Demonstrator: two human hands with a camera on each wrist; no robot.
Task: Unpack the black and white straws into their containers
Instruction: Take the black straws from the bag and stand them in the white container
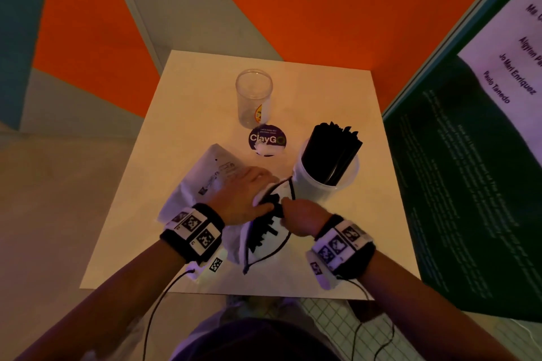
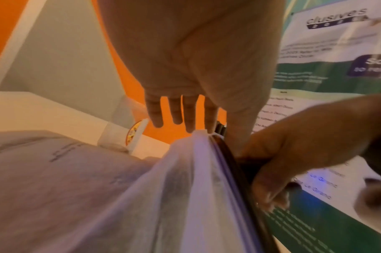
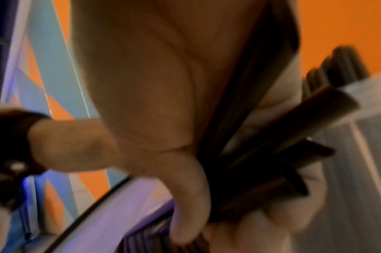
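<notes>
At table's near edge, right hand (image 1: 302, 218) grip curled round black straws (image 1: 271, 204), long axis pointing away toward white cup (image 1: 319, 182), left hand (image 1: 243, 199) grip pinching bag rim (image 1: 281, 182)

Right hand (image 3: 163, 102) filled the blurred frame, fingers (image 3: 191, 196) curled round a bundle of black straws (image 3: 272, 154). More black straws stood in a translucent white container (image 3: 369, 137) at right. Left wrist with a black strap (image 3: 10, 137) crossed at left. Orange wall (image 3: 341, 25) behind.
</notes>
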